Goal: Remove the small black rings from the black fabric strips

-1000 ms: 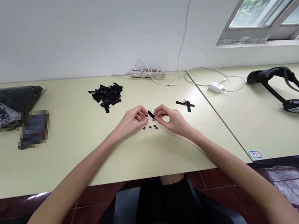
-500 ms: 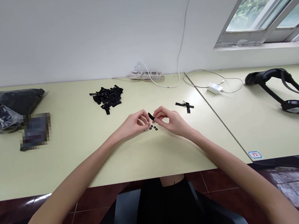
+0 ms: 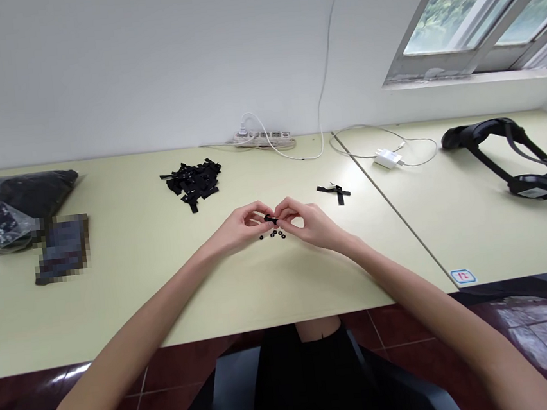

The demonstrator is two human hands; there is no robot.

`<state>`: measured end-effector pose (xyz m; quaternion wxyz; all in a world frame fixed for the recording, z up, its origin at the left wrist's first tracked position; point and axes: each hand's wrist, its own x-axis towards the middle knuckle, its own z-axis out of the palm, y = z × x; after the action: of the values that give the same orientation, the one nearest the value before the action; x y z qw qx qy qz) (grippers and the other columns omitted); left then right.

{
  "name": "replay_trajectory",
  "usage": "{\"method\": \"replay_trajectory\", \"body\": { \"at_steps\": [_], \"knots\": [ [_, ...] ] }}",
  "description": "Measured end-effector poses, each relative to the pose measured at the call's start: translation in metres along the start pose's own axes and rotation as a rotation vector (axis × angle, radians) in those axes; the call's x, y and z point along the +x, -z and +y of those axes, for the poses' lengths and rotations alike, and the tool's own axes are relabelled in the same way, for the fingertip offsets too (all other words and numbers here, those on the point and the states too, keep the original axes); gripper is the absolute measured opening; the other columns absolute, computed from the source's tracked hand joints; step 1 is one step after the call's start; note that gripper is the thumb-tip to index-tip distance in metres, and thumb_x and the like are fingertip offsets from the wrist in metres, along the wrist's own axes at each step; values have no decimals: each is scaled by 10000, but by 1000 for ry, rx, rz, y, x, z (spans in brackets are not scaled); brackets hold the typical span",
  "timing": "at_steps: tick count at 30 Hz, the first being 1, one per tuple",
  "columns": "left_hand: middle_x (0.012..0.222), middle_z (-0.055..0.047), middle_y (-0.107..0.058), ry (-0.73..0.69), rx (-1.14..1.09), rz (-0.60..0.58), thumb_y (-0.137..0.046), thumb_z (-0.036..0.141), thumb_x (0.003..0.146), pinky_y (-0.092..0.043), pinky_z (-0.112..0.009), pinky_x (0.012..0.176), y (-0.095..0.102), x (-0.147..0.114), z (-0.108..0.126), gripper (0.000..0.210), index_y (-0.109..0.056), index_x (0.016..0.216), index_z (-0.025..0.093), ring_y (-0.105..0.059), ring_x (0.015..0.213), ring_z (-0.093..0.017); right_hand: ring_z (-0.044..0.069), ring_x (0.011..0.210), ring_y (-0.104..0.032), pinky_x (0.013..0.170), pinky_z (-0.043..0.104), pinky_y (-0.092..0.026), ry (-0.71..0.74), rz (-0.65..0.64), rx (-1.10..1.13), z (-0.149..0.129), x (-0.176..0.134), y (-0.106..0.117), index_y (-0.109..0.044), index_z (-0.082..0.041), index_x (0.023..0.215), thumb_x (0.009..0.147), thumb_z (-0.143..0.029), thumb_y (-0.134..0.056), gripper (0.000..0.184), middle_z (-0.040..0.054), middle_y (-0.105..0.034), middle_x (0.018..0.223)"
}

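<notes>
A short black strip (image 3: 271, 219) is pinched between my two hands, a little above the table. My left hand (image 3: 249, 225) grips its left end with thumb and fingertips, and my right hand (image 3: 302, 223) pinches the right end. Any small part in the left fingertips is too small to make out. Just below the fingers, several small black rings (image 3: 280, 233) lie on the table. A heap of black strips (image 3: 194, 181) lies beyond my left hand, and a few more black strips (image 3: 335, 191) lie crossed beyond my right hand.
Along the wall sits a white power strip (image 3: 264, 139) with a plugged-in cable. A charger (image 3: 387, 158) and a black headset (image 3: 511, 159) are to the right, past the table seam. On the left lie a dark plastic bag (image 3: 31, 199) and a blurred dark object (image 3: 63, 248).
My left fingers have closed onto the strip's free end, which stood up from my right hand before. The strip now lies flatter between both hands. The view has shifted slightly.
</notes>
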<state>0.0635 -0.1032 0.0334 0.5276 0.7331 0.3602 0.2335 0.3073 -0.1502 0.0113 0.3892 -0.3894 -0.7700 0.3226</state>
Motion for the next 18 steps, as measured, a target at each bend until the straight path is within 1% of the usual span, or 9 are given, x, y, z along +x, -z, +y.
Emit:
{"method": "replay_trajectory", "body": {
  "at_steps": [4, 8, 10, 13, 15, 18],
  "knots": [
    [927, -42, -783, -1, 1, 6, -839, 499, 939, -451, -278, 700, -1, 0, -2, 324, -739, 1069, 220, -704, 845, -189, 215, 954, -803, 853, 366, -602, -4, -10, -20, -4, 0, -1, -619, -274, 1140, 1099, -305, -630, 53, 32, -817, 1055],
    [905, -30, -777, 9, -3, 29, -821, 452, 959, -419, -277, 667, -2, 0, -3, 262, -728, 1045, 223, -672, 790, -172, 212, 932, -794, 855, 362, -595, -11, -27, -23, -7, 0, -2, -616, -279, 1125, 1092, -295, -624, 38, 25, -817, 1038],
    [910, -27, -774, -23, -13, 57, -810, 429, 964, -455, -285, 696, -3, 0, -2, 235, -722, 1034, 223, -691, 809, -176, 212, 925, -792, 846, 359, -589, -16, -39, -21, -8, -1, -2, -615, -283, 1123, 1091, -294, -620, 35, 19, -818, 1029],
    [980, -34, -774, -98, -22, 86, -816, 442, 952, -537, -317, 803, -2, 1, -1, 245, -727, 1013, 222, -732, 882, -194, 216, 908, -789, 819, 360, -579, -33, -33, -36, -6, -1, -3, -618, -288, 1138, 1088, -306, -626, 54, 16, -821, 1021],
    [1020, -41, -773, -127, -8, 105, -817, 467, 947, -553, -326, 829, 0, 2, -3, 264, -738, 1005, 222, -730, 899, -196, 221, 890, -787, 808, 366, -579, -50, -10, -54, -3, 0, -2, -624, -291, 1153, 1078, -318, -641, 82, 15, -821, 1003],
    [1052, -51, -780, -140, 18, 150, -825, 496, 942, -556, -330, 835, 5, 6, -7, 290, -753, 996, 220, -717, 900, -195, 234, 898, -794, 830, 384, -593, -74, 34, -79, 1, 1, 0, -646, -297, 1181, 1058, -332, -665, 129, 15, -824, 982]
  ]
}}
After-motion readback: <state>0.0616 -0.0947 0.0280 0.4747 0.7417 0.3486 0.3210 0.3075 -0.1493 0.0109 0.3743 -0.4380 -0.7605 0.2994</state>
